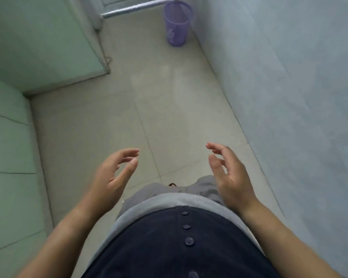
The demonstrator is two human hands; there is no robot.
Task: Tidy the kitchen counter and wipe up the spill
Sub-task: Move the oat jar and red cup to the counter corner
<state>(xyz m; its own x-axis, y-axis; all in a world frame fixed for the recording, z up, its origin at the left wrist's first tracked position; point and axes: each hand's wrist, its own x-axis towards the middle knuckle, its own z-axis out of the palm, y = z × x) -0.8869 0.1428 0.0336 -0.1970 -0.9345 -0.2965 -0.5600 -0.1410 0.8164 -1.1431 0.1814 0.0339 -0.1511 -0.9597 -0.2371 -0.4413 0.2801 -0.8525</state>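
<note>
I look down at a pale tiled floor (pixel 169 109) in a narrow passage. My left hand (pixel 115 175) hovers in front of my waist with its fingers loosely curved and nothing in it. My right hand (pixel 227 173) is raised at the same height, palm turned inward, fingers relaxed and holding nothing. The two hands are apart, with the floor showing between them. No counter, cloth or spill is in view.
A purple mesh waste bin (pixel 177 23) stands on the floor at the far end, against the grey-blue wall (pixel 289 77) on the right. Green-tinted panels (pixel 38 47) line the left side. A metal pipe (pixel 133 7) crosses the floor at the far end.
</note>
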